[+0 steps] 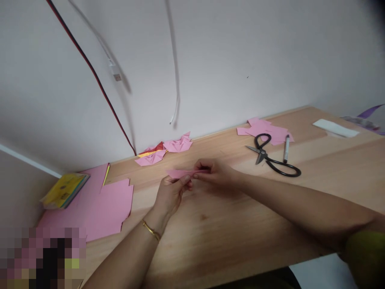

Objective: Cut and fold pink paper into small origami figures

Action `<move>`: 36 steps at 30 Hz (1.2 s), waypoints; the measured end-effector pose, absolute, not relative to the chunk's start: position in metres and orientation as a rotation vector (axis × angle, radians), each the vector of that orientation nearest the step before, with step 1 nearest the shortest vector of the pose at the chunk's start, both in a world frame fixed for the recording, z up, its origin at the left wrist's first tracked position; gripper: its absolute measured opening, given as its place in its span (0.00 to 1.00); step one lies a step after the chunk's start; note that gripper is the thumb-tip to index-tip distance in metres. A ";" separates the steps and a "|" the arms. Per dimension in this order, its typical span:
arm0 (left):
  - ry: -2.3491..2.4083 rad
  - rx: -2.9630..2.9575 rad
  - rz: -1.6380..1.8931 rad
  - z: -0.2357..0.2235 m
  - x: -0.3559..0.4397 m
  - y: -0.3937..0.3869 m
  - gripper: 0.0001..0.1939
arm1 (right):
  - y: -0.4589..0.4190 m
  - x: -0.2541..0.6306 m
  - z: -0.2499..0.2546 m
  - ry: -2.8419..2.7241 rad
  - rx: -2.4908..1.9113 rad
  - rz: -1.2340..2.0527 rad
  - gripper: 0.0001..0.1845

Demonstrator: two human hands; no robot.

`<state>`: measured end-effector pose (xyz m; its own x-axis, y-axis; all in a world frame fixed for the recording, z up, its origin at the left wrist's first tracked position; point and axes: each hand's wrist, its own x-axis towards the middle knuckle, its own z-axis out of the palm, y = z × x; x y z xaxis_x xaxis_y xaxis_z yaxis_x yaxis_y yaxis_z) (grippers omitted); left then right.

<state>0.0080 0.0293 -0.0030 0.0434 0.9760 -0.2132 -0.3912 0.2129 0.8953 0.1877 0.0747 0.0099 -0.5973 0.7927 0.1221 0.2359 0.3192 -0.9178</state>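
Observation:
A folded piece of pink paper (180,173) is held between my two hands above the middle of the wooden table. My left hand (174,190), with a gold bracelet at its wrist, pinches the paper from below, thumb on top. At the paper's right end, my right hand (213,171) has its fingers closed on it, and they partly hide it. Behind my hands, folded pink paper shapes (177,143) lie by the wall, with a red and yellow folded piece (152,150) among them.
Black-handled scissors (262,154) lie partly open at right, beside a marker (286,148) and pink paper scraps (267,129). A white strip (335,127) is farther right. Large pink sheets (105,206) and a yellow packet (64,188) occupy the left. Cables (90,64) hang along the wall.

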 end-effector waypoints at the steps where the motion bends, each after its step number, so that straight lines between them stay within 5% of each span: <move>1: 0.996 0.746 1.219 -0.003 0.008 0.029 0.09 | 0.074 0.188 0.010 -2.021 -0.889 1.272 0.16; 6: 0.977 0.709 1.244 -0.002 0.007 0.029 0.09 | 0.075 0.188 0.009 -1.984 -0.854 1.174 0.12; 16: 0.963 0.773 1.253 -0.003 0.008 0.029 0.08 | 0.071 0.190 0.010 -2.140 -0.728 0.286 0.04; 36: 1.321 1.484 1.256 -0.001 0.004 0.026 0.06 | 0.069 0.188 0.009 -2.266 -0.724 0.550 0.11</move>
<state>0.0038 0.0261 -0.0008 -0.0236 0.9843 0.1749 0.2243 -0.1653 0.9604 0.1883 0.0692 0.0092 -0.6097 0.6309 0.4799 0.3407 0.7552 -0.5600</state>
